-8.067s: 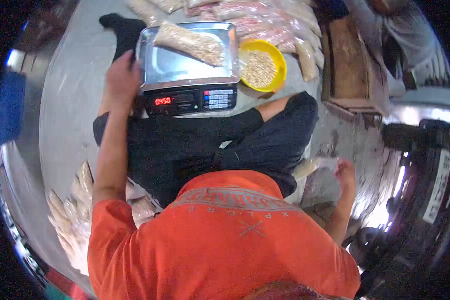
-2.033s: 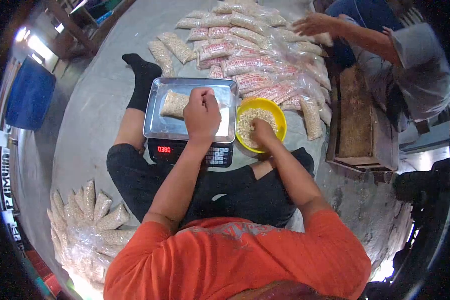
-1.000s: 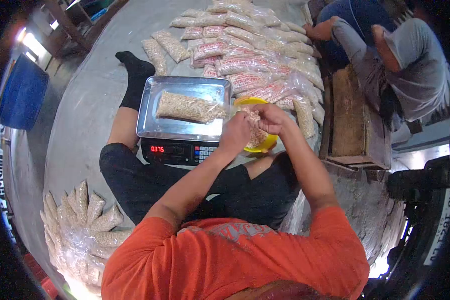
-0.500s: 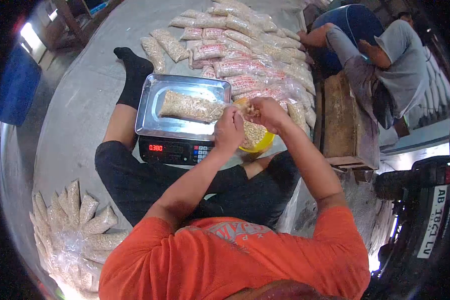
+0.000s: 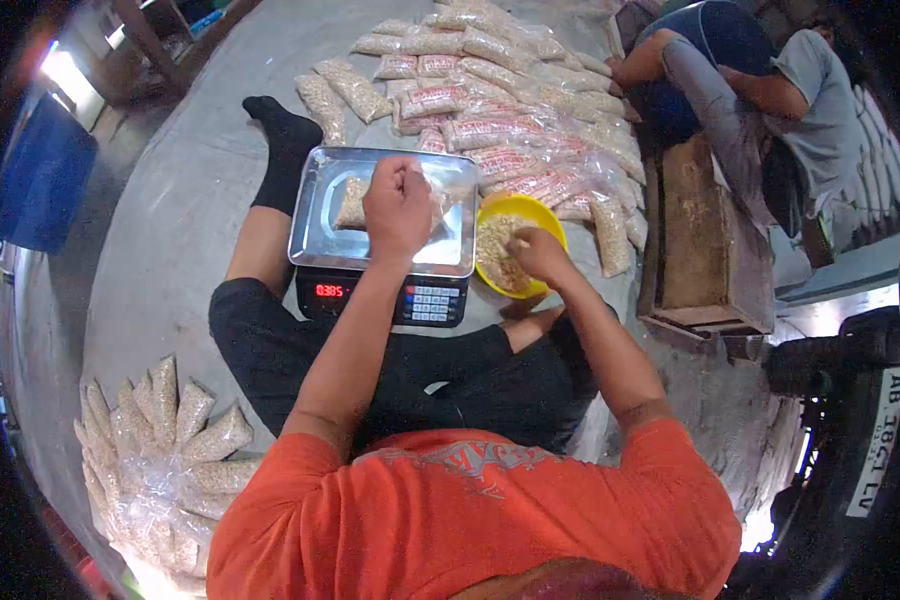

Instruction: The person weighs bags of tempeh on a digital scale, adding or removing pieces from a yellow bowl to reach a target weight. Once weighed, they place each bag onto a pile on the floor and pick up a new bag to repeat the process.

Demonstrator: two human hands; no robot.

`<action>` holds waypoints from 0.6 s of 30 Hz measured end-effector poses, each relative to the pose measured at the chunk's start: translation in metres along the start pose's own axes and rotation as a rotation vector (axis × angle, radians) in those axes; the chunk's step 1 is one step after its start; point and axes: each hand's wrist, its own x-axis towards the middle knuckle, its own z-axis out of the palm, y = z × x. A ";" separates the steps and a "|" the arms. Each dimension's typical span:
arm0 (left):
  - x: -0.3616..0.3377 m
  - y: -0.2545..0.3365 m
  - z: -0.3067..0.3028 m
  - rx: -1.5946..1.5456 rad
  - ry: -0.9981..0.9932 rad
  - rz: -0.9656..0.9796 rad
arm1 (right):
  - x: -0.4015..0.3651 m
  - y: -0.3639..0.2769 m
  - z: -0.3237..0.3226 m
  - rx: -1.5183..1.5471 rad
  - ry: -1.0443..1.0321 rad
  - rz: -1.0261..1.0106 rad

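Observation:
A clear plastic bag of pale, grain-like pieces (image 5: 350, 205) lies on the scale's metal tray (image 5: 315, 245). My left hand (image 5: 400, 210) is closed in front of the bag's right part, with loose plastic showing beside it; the hand hides much of the bag. Below the tray, the digital scale (image 5: 380, 297) shows red digits, apparently 0.385. A yellow bowl (image 5: 560, 228) of the same pale pieces stands right of the scale. Over its right side my right hand (image 5: 540, 253) reaches down with fingers bent together at the contents; what they hold is hidden.
Many filled bags (image 5: 510, 130), some with red print, lie piled beyond the scale. Another cluster of filled bags (image 5: 170, 450) fans out at lower left. A wooden crate (image 5: 705, 240) stands at right, near a seated person (image 5: 810, 110) and a blue drum (image 5: 715, 30).
My hands have parted: the left has moved left over the bag on the tray, the right down to the bowl. The scale reading has gone from 0.380 to about 0.385.

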 end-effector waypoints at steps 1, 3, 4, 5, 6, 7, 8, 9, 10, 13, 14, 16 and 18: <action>0.006 0.005 -0.007 -0.038 -0.020 0.027 | 0.001 -0.003 0.004 0.015 0.000 -0.015; 0.008 0.014 -0.025 -0.054 -0.034 0.045 | 0.000 -0.006 0.017 0.060 0.162 -0.079; 0.011 0.021 -0.033 -0.015 -0.023 0.054 | 0.008 -0.006 0.019 0.044 0.120 -0.051; 0.015 0.028 -0.038 0.022 -0.014 0.063 | 0.022 0.003 0.026 0.058 0.119 -0.062; 0.016 0.035 -0.040 0.037 -0.017 0.068 | 0.034 0.015 0.035 0.011 0.146 -0.126; 0.014 0.041 -0.041 0.056 -0.087 0.038 | 0.033 0.013 0.038 -0.037 0.170 -0.186; 0.012 0.044 -0.039 0.072 -0.153 0.008 | 0.032 0.012 0.038 -0.067 0.116 -0.129; 0.008 0.036 -0.032 0.079 -0.149 0.012 | 0.033 0.009 0.040 -0.061 0.117 -0.136; 0.001 0.018 -0.021 0.134 -0.215 0.025 | 0.033 0.008 0.042 -0.146 0.106 -0.112; -0.034 -0.019 0.011 0.208 -0.236 0.079 | 0.040 0.015 0.057 -0.291 0.115 -0.183; -0.043 -0.017 0.017 0.212 -0.242 0.159 | 0.044 0.022 0.067 -0.339 0.161 -0.260; -0.068 -0.001 0.025 0.220 -0.299 0.184 | 0.056 0.050 0.088 -0.253 0.089 -0.265; -0.084 0.010 0.028 0.225 -0.344 0.131 | 0.066 0.063 0.097 -0.166 0.063 -0.242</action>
